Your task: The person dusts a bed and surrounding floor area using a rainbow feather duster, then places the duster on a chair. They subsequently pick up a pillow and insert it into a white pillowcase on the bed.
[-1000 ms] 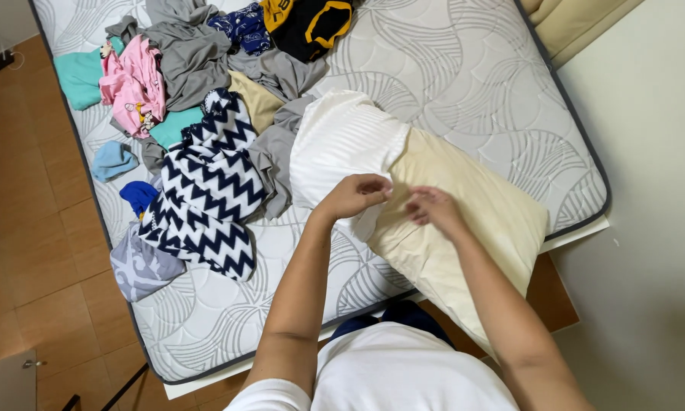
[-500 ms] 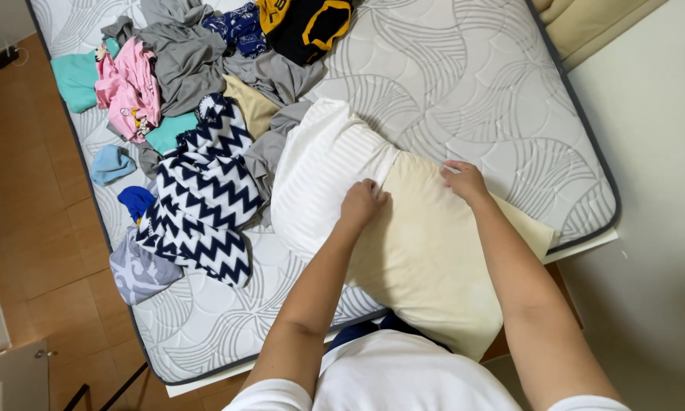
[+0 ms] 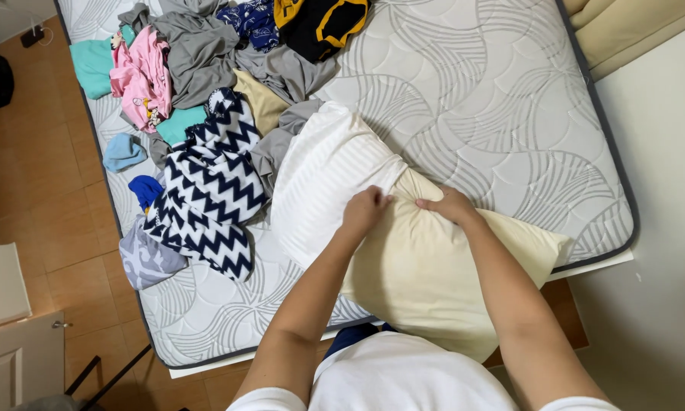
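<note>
Cream-yellow pillow (image 3: 441,281) is lying at the mattress's (image 3: 502,99) lower centre while the left hand (image 3: 367,209) and right hand (image 3: 449,205) are each clenching the white pillowcase's (image 3: 319,183) mouth, bunching it over the pillow's end.

Person, viewed from above. Both forearms are bare from the short sleeves down to the left hand (image 3: 365,209) and right hand (image 3: 450,205). No rings, watch or bracelets are visible. A plain white short-sleeved shirt (image 3: 403,377) covers the torso at the near edge.
</note>
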